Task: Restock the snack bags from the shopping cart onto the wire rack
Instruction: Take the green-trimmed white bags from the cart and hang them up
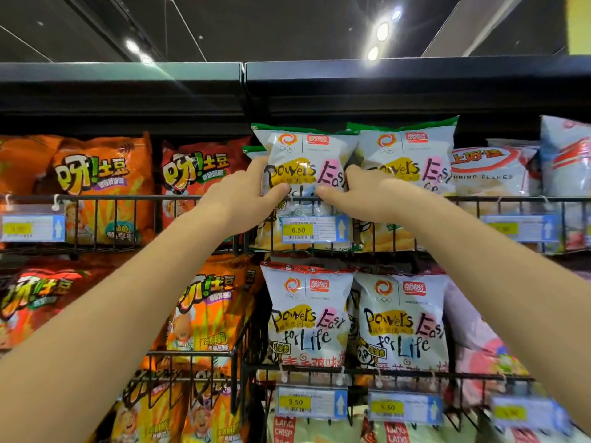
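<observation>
A white snack bag with a green top edge (305, 155) stands in the upper basket of the black wire rack (179, 197). My left hand (246, 193) grips its left side, thumb across the front. My right hand (361, 195) grips its right side, thumb pointing left along the basket's top wire. A matching green-topped bag (412, 155) stands just to the right, and another is partly hidden behind on the left. The shopping cart is out of view.
Orange potato snack bags (105, 183) fill the baskets at left. Red-topped white bags (307, 314) sit in the basket below. Shrimp flakes bags (492, 171) stand at right. Price tags (315, 230) hang on the wire fronts. A black top shelf (415, 87) overhangs.
</observation>
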`<action>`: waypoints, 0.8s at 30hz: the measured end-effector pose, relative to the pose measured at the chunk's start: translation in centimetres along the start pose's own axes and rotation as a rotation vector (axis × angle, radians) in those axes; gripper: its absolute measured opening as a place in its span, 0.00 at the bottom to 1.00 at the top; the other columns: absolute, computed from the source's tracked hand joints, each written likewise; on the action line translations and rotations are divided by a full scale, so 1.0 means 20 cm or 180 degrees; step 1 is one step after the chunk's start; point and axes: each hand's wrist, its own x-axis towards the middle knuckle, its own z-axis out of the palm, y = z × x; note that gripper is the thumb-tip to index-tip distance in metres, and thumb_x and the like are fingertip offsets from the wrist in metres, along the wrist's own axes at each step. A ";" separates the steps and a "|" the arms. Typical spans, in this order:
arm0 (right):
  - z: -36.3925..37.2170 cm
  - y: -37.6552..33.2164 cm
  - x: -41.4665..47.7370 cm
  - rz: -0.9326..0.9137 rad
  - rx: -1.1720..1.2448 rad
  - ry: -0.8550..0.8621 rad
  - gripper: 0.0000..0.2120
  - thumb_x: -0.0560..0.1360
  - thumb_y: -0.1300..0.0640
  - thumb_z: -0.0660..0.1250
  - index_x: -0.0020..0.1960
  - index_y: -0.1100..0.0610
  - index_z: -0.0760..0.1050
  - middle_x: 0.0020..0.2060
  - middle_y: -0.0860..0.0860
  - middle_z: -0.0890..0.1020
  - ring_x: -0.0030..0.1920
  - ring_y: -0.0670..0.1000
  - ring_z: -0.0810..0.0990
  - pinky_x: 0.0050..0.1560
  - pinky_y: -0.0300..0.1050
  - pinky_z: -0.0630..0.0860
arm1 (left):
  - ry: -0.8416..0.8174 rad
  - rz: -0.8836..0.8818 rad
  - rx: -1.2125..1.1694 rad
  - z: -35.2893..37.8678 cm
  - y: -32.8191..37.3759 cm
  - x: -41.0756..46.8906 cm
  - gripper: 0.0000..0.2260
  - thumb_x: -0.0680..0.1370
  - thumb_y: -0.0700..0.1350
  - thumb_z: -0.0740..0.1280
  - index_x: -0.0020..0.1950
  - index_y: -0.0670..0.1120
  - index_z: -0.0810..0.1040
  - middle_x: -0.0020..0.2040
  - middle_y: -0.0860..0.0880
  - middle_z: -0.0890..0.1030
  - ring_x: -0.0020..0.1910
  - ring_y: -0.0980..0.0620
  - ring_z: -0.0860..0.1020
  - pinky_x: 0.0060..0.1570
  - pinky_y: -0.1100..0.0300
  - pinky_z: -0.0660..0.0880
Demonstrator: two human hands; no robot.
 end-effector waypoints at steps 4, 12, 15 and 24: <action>0.06 0.07 -0.13 -0.0244 0.0069 0.0359 0.32 0.79 0.36 0.64 0.71 0.58 0.65 0.56 0.53 0.76 0.51 0.55 0.77 0.43 0.51 0.78 | 0.0564 0.0040 0.0781 -0.01 0.08 -0.14 0.31 0.82 0.62 0.61 0.81 0.50 0.60 0.70 0.40 0.72 0.67 0.38 0.73 0.62 0.43 0.74; 0.18 0.31 -0.59 -0.0480 -0.0448 0.0736 0.33 0.79 0.39 0.66 0.78 0.52 0.63 0.74 0.53 0.67 0.73 0.56 0.68 0.71 0.55 0.70 | 0.0478 0.1093 0.0563 0.22 0.39 -0.48 0.28 0.79 0.58 0.68 0.76 0.48 0.71 0.73 0.39 0.71 0.73 0.36 0.68 0.70 0.40 0.66; 0.23 0.46 -0.83 -0.0123 -0.0611 0.0579 0.32 0.78 0.39 0.67 0.77 0.51 0.66 0.74 0.55 0.68 0.73 0.58 0.69 0.70 0.56 0.70 | 0.0313 0.1429 0.0376 0.41 0.52 -0.58 0.29 0.77 0.58 0.71 0.75 0.48 0.73 0.72 0.39 0.72 0.71 0.35 0.70 0.69 0.39 0.68; 0.37 0.80 -1.69 0.1464 -0.1142 -0.0024 0.32 0.74 0.42 0.74 0.74 0.51 0.71 0.73 0.59 0.69 0.69 0.62 0.72 0.66 0.57 0.72 | -0.0500 0.2398 -0.0666 0.96 1.08 -1.01 0.25 0.73 0.55 0.73 0.68 0.47 0.78 0.65 0.38 0.75 0.65 0.34 0.74 0.64 0.39 0.72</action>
